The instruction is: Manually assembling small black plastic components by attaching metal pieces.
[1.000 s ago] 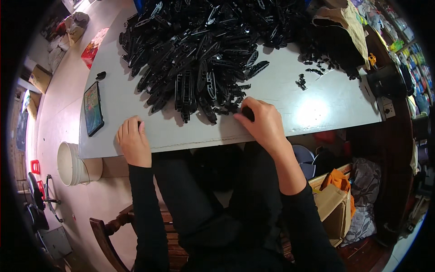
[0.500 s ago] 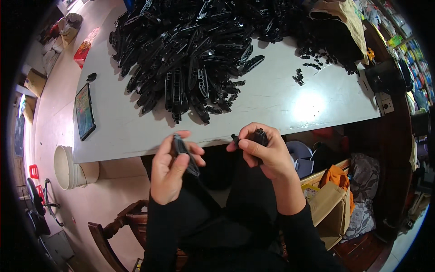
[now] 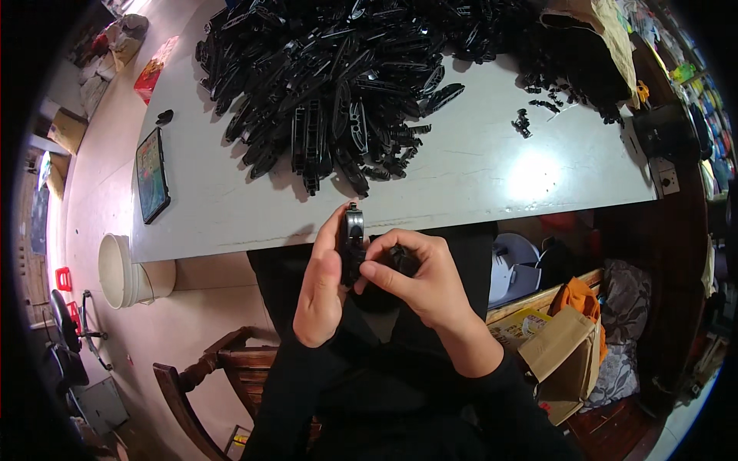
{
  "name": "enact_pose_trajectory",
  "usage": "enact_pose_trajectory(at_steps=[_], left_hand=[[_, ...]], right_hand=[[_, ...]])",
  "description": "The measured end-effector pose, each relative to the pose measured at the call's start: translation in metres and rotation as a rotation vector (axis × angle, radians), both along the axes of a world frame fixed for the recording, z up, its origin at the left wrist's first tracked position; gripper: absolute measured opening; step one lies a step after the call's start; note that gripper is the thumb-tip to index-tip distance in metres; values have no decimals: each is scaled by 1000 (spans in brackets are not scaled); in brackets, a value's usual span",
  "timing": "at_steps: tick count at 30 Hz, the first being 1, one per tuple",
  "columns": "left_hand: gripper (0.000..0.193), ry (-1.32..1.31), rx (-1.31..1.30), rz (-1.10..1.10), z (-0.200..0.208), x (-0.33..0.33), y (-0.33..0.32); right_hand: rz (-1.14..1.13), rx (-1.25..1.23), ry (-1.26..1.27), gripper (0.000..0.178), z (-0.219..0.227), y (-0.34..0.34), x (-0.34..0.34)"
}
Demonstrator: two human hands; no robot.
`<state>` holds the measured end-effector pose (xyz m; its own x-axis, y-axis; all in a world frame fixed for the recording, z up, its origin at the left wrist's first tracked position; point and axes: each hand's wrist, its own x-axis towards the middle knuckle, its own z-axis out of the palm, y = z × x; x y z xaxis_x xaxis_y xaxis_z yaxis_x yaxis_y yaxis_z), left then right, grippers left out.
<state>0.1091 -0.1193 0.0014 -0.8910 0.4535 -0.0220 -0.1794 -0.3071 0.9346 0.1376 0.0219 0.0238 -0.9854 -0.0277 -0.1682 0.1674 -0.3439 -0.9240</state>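
Note:
My left hand (image 3: 317,300) grips a long, narrow black plastic part (image 3: 354,230), held on edge just off the table's near side. Against its right side, the thumb and forefinger of my right hand (image 3: 430,280) are pinched together. Whatever sits between those fingertips is mostly hidden. More small black plastic pieces (image 3: 400,260) are tucked inside the curled right palm. Beyond my hands a big heap of similar long black parts (image 3: 307,100) covers the table's far middle.
The white table (image 3: 231,223) carries a phone (image 3: 151,177) at left. Small black pieces (image 3: 550,88) spill beside a brown bag (image 3: 600,31) at far right. A pale bucket (image 3: 115,270) stands on the floor left, a wooden chair (image 3: 204,376) lower left, a cardboard box (image 3: 561,361) lower right.
Both hands have come together. The left one turned the long part on edge and moved right; the right one moved left and down to touch its side.

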Motion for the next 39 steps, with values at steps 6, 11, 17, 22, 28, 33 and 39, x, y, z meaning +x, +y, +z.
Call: enact_pose_trajectory(at_steps=[6, 11, 17, 22, 28, 33, 39], left_hand=[[70, 9, -118, 3, 7, 2, 1], [71, 33, -152, 6, 9, 0, 5], [60, 196, -256, -208, 10, 2, 2], [60, 185, -294, -207, 9, 4, 3], [60, 397, -388, -156, 5, 5, 7], [60, 393, -349, -157, 2, 5, 5], [58, -72, -319, -247, 18, 9, 3]], right_hand=[[-33, 53, 76, 6, -1, 4, 3], [129, 360, 87, 10, 8, 15, 5], [-53, 539, 306, 24, 4, 15, 4], [-150, 387, 92, 12, 1, 14, 8], [-89, 358, -6, 11, -7, 15, 14], [-80, 338, 5, 10, -10, 14, 14], [-217, 376, 88, 21, -13, 8, 11]])
